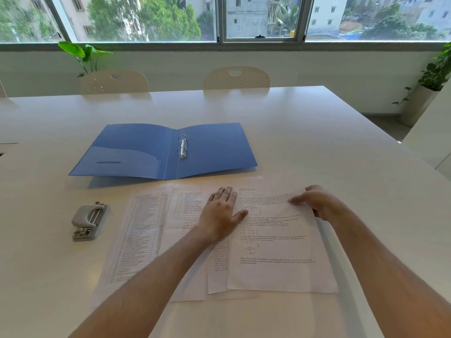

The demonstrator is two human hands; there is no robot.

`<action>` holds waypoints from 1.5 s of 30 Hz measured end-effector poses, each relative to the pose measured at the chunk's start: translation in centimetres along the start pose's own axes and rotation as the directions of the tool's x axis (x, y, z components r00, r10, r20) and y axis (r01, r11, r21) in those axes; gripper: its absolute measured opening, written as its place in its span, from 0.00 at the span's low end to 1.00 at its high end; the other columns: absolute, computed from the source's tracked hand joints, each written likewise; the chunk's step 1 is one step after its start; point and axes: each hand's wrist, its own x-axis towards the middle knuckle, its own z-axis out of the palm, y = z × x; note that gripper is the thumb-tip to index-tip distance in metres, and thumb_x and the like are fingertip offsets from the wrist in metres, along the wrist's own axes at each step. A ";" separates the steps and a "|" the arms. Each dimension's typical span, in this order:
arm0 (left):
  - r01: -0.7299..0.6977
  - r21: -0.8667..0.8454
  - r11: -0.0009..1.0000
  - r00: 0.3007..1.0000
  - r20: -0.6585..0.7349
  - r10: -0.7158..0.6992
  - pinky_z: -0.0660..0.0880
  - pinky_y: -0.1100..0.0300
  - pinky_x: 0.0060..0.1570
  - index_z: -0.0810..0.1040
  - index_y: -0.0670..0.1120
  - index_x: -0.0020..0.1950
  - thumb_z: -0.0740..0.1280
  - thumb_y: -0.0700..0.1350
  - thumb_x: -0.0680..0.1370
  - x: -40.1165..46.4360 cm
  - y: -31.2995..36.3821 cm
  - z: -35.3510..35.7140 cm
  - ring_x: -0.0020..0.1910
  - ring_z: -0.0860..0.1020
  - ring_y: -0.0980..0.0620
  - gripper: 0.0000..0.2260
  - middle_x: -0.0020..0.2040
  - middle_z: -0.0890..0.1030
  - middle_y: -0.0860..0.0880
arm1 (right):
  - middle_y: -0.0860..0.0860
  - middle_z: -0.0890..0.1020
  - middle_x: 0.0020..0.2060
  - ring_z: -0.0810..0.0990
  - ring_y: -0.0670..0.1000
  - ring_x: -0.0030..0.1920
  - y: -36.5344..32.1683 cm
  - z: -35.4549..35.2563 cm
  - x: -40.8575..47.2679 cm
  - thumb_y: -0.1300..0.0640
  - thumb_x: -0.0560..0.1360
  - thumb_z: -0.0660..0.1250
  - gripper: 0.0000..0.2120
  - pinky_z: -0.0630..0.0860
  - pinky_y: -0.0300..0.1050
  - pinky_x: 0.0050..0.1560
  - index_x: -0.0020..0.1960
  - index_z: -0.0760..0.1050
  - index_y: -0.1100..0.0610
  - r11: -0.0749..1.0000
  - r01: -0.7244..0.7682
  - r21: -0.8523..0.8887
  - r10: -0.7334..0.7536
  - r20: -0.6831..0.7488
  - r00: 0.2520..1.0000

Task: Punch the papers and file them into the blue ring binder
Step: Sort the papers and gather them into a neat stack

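The blue ring binder (210, 150) lies open and flat on the white table, its two metal rings (182, 146) shut at the spine. Several printed papers (151, 230) are spread overlapping in front of it. My left hand (220, 213) rests flat, fingers together, on the papers' middle. My right hand (314, 201) pinches the top right edge of the rightmost sheet (275, 245), which has text and circuit diagrams and curls up slightly there. A grey hole punch (89, 222) sits to the left of the papers, untouched.
The white table (317, 132) stretches far back, with its right edge near a white cabinet. Two cream chairs (236, 78) stand behind it under a window. Potted plants (432, 76) are at the back corners.
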 end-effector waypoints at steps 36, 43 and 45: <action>0.188 0.024 0.982 0.976 -0.116 -0.184 0.43 0.41 0.74 0.66 0.51 0.74 0.53 0.68 0.76 0.9 -7.1 -1.8 0.78 0.46 0.43 0.31 0.79 0.53 0.48 | 0.60 0.85 0.48 0.86 0.58 0.45 1.0 -0.6 0.6 0.52 0.45 0.86 0.38 0.82 0.46 0.38 0.51 0.81 0.65 0.927 0.240 0.287 -0.298 0.178 0.938; 0.123 -0.493 0.861 0.881 -0.345 -0.324 0.78 0.54 0.51 0.82 0.44 0.54 0.70 0.55 0.74 1.1 -5.4 -2.3 0.52 0.79 0.48 0.16 0.56 0.82 0.48 | 0.61 0.84 0.52 0.84 0.61 0.51 0.4 0.6 0.4 0.67 0.69 0.69 0.14 0.83 0.50 0.44 0.55 0.79 0.67 0.905 0.214 0.367 -0.305 0.209 0.929; 0.110 -0.748 0.655 0.851 -0.270 -0.451 0.79 0.56 0.39 0.81 0.44 0.46 0.68 0.52 0.76 1.0 -4.6 -3.2 0.40 0.81 0.47 0.11 0.45 0.84 0.47 | 0.61 0.83 0.54 0.83 0.61 0.52 0.2 0.9 0.3 0.67 0.69 0.69 0.16 0.82 0.53 0.48 0.56 0.78 0.67 0.899 0.210 0.383 -0.313 0.229 0.922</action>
